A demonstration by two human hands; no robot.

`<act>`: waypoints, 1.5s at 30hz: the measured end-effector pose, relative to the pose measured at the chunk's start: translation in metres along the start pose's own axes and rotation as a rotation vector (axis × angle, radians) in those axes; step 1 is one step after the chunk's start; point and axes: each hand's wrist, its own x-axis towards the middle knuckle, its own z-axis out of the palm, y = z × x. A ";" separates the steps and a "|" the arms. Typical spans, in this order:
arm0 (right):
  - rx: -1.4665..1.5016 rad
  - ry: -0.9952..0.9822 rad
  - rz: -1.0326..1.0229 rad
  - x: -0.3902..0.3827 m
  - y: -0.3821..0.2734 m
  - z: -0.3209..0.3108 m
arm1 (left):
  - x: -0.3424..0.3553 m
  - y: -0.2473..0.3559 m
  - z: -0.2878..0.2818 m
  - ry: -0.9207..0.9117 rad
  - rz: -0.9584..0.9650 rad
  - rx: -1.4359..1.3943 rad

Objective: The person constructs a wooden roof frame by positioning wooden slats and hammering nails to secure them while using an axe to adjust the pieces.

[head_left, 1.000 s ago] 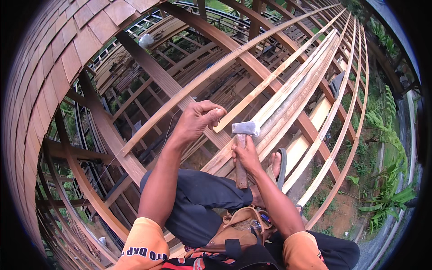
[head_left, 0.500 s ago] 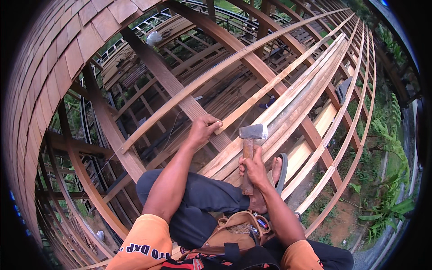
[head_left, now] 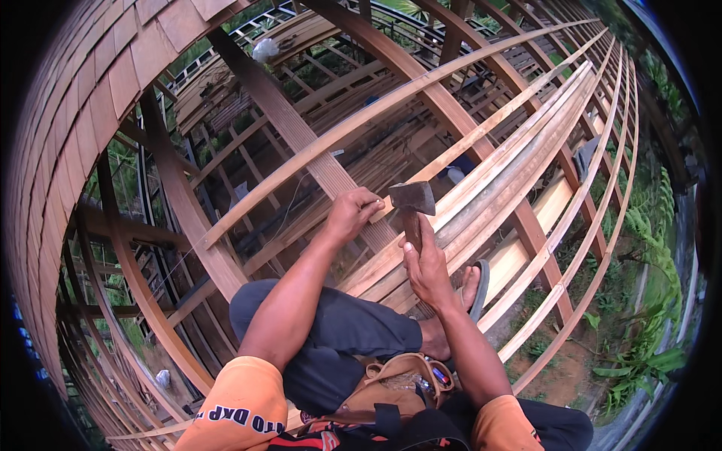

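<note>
My right hand [head_left: 429, 267] grips the wooden handle of a hatchet [head_left: 413, 198]. Its dark metal head is raised just right of my left fingers, flared blade to the right and blunt end toward them. Thumb and forefinger of my left hand [head_left: 350, 216] are pinched together at the near end of a thin wooden batten [head_left: 466, 141]. A tiny pale spot shows at those fingertips, too small to name. That batten end lies by a broad brown rafter [head_left: 331, 173]. Several loose wooden strips [head_left: 508, 177] lie bundled just right of the hatchet.
Wooden shingles [head_left: 116, 90] cover the roof at the left. Open gaps between rafters drop to stacked timber [head_left: 218, 94] below. A brown tool pouch [head_left: 387, 395] sits at my waist. My sandalled foot [head_left: 474, 289] rests by the strips. Green plants [head_left: 650, 248] grow below right.
The hatchet has moved up and left, its head tilting over toward my left hand. My left hand still pinches at the batten's end; the whole view has shifted slightly.
</note>
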 end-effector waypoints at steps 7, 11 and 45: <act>-0.069 0.061 -0.107 0.006 -0.002 0.000 | 0.000 0.003 -0.003 -0.001 0.043 0.049; -0.110 0.092 -0.163 0.005 0.014 0.005 | 0.001 0.006 -0.001 -0.014 0.064 0.090; -0.170 0.058 -0.169 0.016 -0.031 -0.003 | -0.006 0.000 0.000 -0.013 0.043 0.033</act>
